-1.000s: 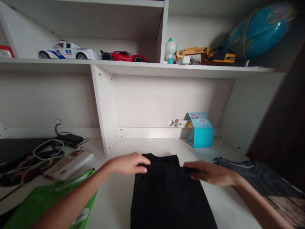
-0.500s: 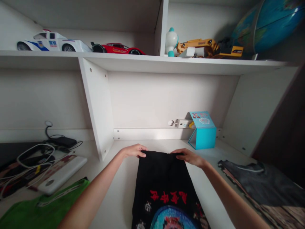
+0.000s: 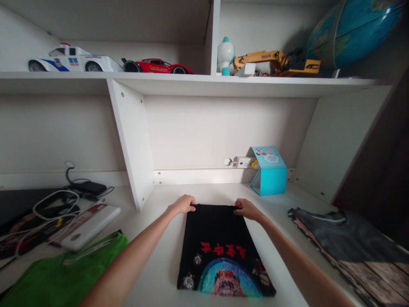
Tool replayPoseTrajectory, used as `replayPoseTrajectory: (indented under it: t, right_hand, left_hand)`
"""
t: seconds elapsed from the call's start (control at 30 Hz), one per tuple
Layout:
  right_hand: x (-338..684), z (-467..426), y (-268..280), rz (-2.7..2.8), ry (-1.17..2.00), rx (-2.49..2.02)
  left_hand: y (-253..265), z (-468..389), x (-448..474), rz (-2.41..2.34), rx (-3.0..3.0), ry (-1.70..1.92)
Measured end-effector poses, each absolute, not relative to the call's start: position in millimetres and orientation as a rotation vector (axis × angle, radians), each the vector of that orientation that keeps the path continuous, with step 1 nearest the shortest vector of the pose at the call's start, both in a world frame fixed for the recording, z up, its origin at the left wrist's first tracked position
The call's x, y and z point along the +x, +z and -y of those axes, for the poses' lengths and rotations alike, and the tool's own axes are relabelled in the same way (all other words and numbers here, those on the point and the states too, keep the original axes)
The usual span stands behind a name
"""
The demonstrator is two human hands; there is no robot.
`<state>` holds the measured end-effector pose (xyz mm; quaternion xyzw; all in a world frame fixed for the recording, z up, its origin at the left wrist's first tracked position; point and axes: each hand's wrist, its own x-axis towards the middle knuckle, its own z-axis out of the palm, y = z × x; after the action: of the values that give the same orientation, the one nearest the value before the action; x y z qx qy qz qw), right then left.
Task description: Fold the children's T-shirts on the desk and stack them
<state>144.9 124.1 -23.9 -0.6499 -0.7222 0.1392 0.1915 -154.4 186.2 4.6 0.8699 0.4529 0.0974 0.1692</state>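
Note:
A black garment, likely a folded T-shirt, lies on the white desktop with its far edge gripped at both corners. Red characters and a round blue print show on its near half. My left hand pinches the far left corner. At the far right corner, my right hand has its thumb and fingers closed on the cloth. The edge between the hands is nearly straight.
Green clothing lies at left, below a white power bank-like box and tangled cables. Folded grey clothes are at right. A blue desk calendar stands behind. Toy cars and a globe fill the shelf above.
The view has shifted slightly, and the garment's near edge now shows. Its far edge looks straighter, with both hands still holding the corners and the right hand a little further left.

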Motion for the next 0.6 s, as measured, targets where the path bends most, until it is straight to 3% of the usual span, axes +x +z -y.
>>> replayPoseTrajectory:
  t: [0.2,0.37,0.47,0.6]
  right_hand:
    - [154.3,-93.6,71.0,1.840,0.113,-1.555]
    - [140.7,-12.5,125.9,1.730,-0.199,-1.313]
    - [119.5,45.3,115.0,1.918,-0.190,-1.280]
    - [110.0,89.7,84.2,2.362,0.408,-1.356]
  left_hand:
    - [96.7,-162.1,-157.8,-1.212,2.539,0.634]
    - [157.3,-106.9,-171.4,-1.006,2.550,1.048]
    - [144.7,-84.0,-182.9,-0.974,2.668,0.767]
    - [98.6,-70.1,-192.9,-0.993,2.686,0.077]
